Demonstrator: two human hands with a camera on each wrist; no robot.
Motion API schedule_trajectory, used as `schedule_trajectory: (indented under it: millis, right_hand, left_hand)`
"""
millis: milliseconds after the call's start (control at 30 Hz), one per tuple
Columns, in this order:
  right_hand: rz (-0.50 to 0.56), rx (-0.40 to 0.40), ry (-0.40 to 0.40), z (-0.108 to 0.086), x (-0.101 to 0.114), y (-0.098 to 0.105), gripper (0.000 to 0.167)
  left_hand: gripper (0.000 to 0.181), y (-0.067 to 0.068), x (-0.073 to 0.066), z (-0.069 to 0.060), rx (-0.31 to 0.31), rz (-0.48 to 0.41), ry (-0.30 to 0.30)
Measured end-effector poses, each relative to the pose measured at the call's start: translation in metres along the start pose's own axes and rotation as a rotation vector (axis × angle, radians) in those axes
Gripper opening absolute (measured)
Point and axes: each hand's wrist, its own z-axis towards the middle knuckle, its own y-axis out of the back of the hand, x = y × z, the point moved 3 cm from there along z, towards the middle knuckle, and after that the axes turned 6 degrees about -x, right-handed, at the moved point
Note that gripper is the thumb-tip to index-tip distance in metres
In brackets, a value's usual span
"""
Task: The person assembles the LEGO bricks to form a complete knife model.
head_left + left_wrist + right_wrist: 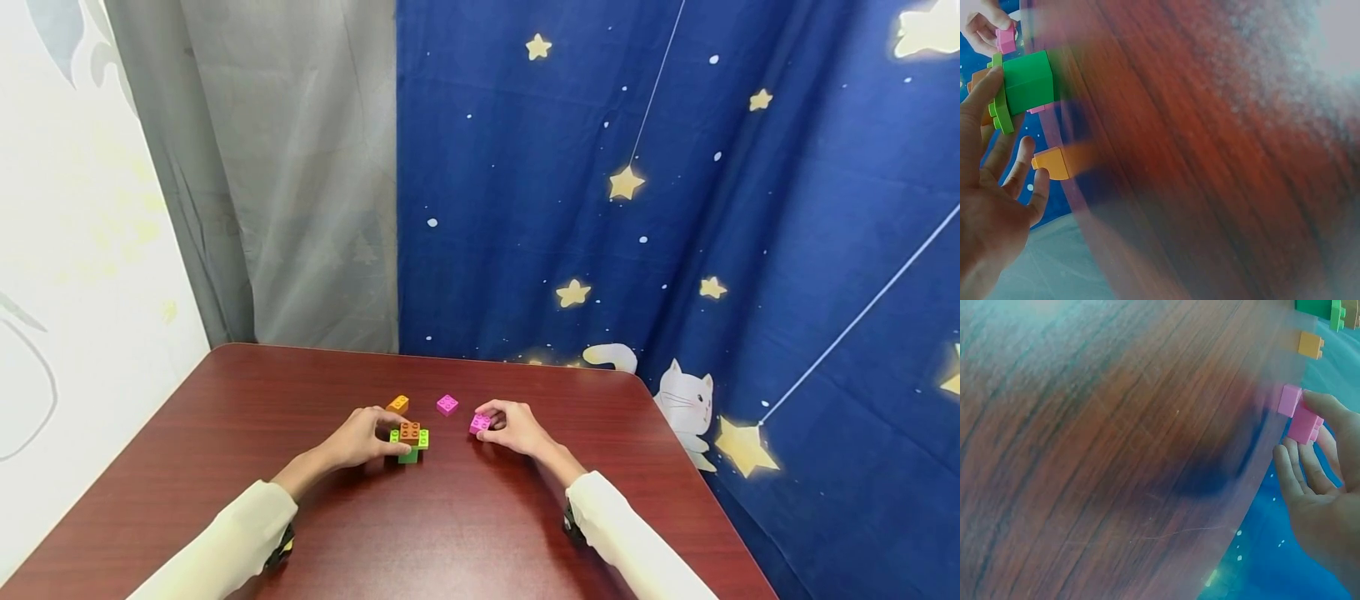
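My left hand [358,439] holds a small stack of toy building bricks between thumb and fingers. Its bottom is a green brick [1029,81], a wider lime brick [423,439] lies across that, and an orange-brown brick [410,430] tops it. In the left wrist view the fingertips lie against the lime and orange-brown layers; the thumb is hidden there. To the right, my right hand [517,428] pinches a pink brick [1304,425] by its sides, low over the table. A second pink brick [447,405] and a yellow-orange brick [398,405] lie behind, apart from both hands.
The bricks and hands are over a reddish-brown wooden table [420,533], with its far edge beyond the bricks. Behind hang a grey curtain [322,208] and a blue curtain [510,208] with stars. A pale wall panel [82,333] stands at the left.
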Motion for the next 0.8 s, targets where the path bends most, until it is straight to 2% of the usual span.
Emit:
schedule_trajectory:
  millis: [200, 433, 667, 800]
  right_hand:
    - [0.008, 0.010, 0.025, 0.000, 0.009, -0.001, 0.040]
    - [0.041, 0.025, 0.019, 0.001, 0.020, -0.001, 0.039]
    - [-0.006, 0.026, 0.036, 0.008, 0.029, -0.004, 0.039]
    - [0.019, 0.034, 0.046, 0.011, 0.036, -0.006, 0.040]
  left_hand:
    - [0.047, -0.001, 0.001, 0.000, 0.004, -0.005, 0.003]
    - [0.047, 0.000, 0.000, -0.001, 0.007, -0.014, 0.013]
    - [0.049, -0.001, 0.000, 0.000, 0.016, -0.026, 0.023]
    - [0.050, -0.001, 0.001, 0.001, 0.024, -0.031, 0.033]
